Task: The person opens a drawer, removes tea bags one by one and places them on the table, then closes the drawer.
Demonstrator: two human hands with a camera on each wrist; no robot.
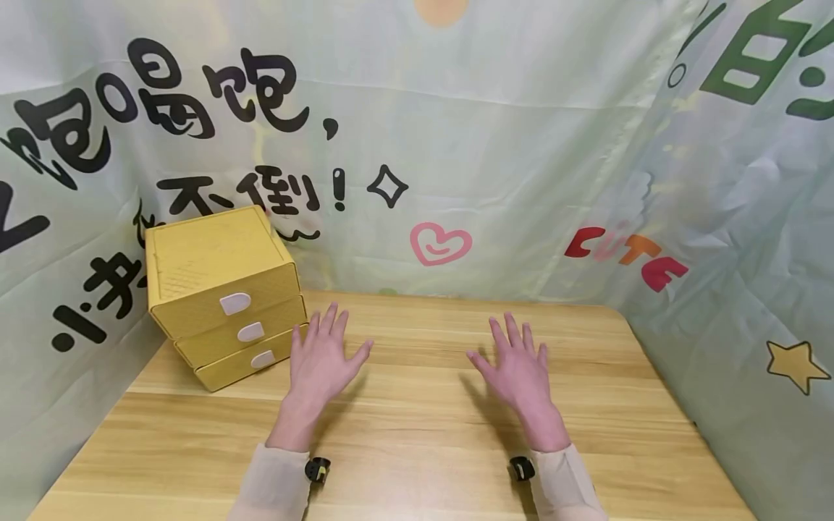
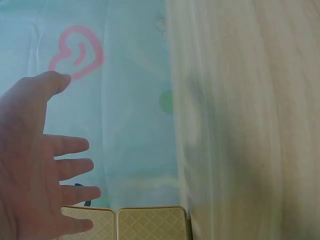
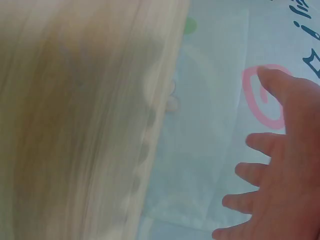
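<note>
My left hand (image 1: 321, 365) is held over the table with its fingers spread and nothing in it. Just to its left stands a yellow three-drawer box (image 1: 218, 253) with pale tabs on the drawer fronts; in the head view the fingertips come close to its right edge. Part of that box (image 2: 152, 222) also shows low in the left wrist view. Over the middle right of the table, my right hand (image 1: 517, 369) has its fingers spread too and holds nothing. In the right wrist view, the right hand (image 3: 295, 165) appears against the printed cloth.
The wooden table (image 1: 417, 427) reaches back to a hanging cloth (image 1: 508, 159) printed with black characters, a pink heart and coloured letters. More cloth encloses the left and right sides. A black band (image 1: 317, 470) sits at the left wrist, another (image 1: 521, 468) at the right.
</note>
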